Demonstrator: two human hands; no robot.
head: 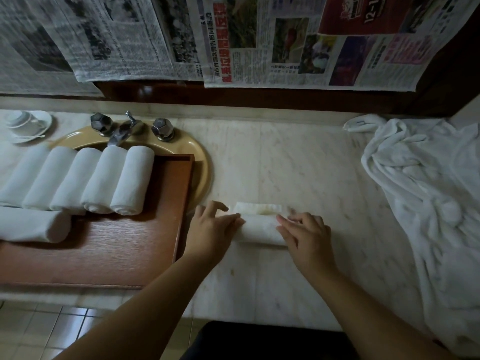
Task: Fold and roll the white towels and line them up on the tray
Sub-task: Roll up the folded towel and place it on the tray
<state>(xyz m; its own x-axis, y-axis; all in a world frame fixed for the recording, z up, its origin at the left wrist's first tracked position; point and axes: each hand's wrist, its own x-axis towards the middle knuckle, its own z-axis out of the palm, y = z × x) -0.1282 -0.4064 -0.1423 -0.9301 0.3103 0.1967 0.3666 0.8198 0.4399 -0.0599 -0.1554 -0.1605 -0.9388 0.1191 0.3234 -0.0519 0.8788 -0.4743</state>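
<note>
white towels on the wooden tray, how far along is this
Done: five rolled white towels lined up on the brown wooden tray, a sixth lying crosswise. In hand: left hand and right hand rolling a white towel on the marble counter. Left: the crumpled white pile.

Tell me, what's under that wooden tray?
The wooden tray overhangs a yellow sink; the basin beneath is hidden. Its left side, under the rolled towels, cannot be seen.
</note>
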